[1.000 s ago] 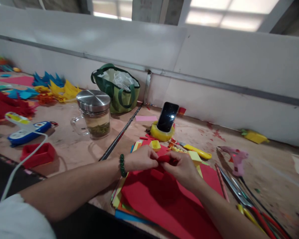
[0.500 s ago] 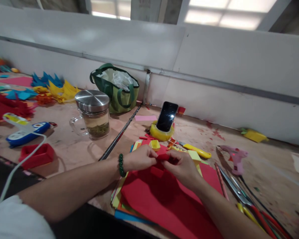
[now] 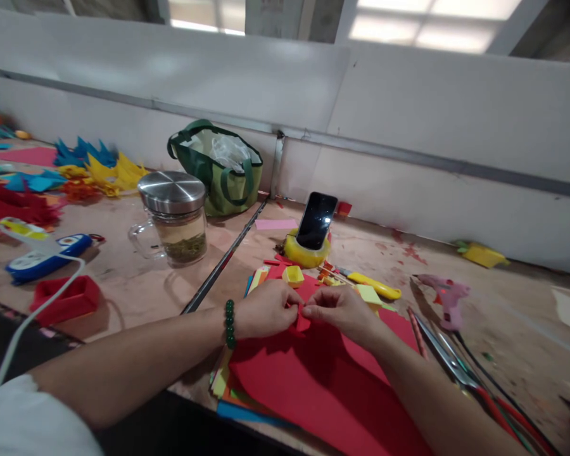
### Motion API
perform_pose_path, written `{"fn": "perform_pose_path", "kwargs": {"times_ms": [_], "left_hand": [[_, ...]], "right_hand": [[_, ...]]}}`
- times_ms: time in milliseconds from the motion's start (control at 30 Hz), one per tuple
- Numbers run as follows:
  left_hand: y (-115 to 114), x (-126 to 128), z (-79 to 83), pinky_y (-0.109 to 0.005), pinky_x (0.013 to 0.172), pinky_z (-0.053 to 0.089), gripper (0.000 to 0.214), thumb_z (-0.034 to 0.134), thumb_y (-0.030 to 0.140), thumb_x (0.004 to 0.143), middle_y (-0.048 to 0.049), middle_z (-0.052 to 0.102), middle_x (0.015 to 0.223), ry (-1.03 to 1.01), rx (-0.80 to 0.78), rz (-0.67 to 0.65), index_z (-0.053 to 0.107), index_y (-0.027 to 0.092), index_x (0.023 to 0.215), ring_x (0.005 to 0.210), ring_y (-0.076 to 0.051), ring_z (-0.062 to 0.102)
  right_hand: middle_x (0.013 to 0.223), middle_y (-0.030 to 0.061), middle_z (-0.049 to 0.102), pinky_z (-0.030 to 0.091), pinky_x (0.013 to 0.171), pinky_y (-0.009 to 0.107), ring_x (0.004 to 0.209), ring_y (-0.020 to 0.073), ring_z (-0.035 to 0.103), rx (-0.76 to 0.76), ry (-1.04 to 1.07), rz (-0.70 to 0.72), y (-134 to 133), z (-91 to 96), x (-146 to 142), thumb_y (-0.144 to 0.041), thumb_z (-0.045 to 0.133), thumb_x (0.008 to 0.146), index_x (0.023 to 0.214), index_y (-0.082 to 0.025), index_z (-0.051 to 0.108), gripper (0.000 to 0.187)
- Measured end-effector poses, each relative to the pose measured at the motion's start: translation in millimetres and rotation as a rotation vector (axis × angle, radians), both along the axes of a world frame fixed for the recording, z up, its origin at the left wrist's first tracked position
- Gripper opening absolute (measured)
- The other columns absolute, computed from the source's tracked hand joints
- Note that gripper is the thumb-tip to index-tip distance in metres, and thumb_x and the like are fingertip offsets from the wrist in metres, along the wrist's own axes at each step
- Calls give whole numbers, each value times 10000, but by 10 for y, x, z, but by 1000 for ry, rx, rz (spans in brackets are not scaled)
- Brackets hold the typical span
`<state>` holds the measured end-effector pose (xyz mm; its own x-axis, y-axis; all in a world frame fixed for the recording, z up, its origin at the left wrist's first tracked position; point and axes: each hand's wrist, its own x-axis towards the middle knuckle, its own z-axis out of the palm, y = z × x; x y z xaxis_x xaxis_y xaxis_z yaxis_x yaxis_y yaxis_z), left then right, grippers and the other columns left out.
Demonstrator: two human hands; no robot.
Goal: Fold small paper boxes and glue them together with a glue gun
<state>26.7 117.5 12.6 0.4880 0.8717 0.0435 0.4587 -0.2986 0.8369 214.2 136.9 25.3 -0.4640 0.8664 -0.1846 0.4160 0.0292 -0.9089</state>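
Note:
Between my fingertips is a small piece of red paper (image 3: 303, 321), partly hidden by the fingers. My left hand (image 3: 269, 308), with a green bead bracelet at the wrist, is closed on it. From the other side my right hand (image 3: 341, 311) pinches the same piece between thumb and forefinger. Both hands hover just over a large red sheet (image 3: 332, 386) that tops a stack of coloured paper. A small yellow paper box (image 3: 293, 276) sits behind my left hand. Past my right hand lie a pale yellow paper block (image 3: 369, 296) and a yellow cutter (image 3: 374, 285).
A phone (image 3: 317, 220) leans in a yellow tape roll (image 3: 306, 250). On the right are a pink glue gun (image 3: 449, 299) and scissors (image 3: 449, 358). Leftward stand a glass tea mug (image 3: 178, 234), a green bag (image 3: 232, 187), a red paper box (image 3: 66, 301) and a blue power strip (image 3: 47, 258).
The red piece has turned in my fingers and now points downward between the hands. My right fingers have shifted to a thumb-and-forefinger pinch. The camera view has moved slightly.

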Motion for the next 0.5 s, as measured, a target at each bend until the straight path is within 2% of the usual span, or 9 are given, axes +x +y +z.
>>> {"fn": "perform_pose_path", "kwargs": {"times_ms": [167,367,500], "left_hand": [[-16,9,-5,-214,474,261,237,486,155,773,11,497,507,41,46,1,666,118,623,489,-87,393],[-24,12,48,-230,460,235,268,468,179,769,6,484,480,83,-5,42,668,121,601,466,-94,373],[18,-8,88,-213,513,306,283,440,199,799,-13,548,568,-24,-76,37,687,115,690,554,-116,444]], "right_hand": [[545,-32,572,288,456,207,517,86,421,105,-82,40,-15,17,20,-348,727,695,644,-149,711,206],[586,-8,647,353,476,204,548,110,509,225,-132,49,-49,-12,2,-253,673,735,659,-153,722,136],[602,-8,671,382,491,207,549,118,541,255,-130,54,-59,-25,1,-244,655,755,672,-160,719,134]]}}
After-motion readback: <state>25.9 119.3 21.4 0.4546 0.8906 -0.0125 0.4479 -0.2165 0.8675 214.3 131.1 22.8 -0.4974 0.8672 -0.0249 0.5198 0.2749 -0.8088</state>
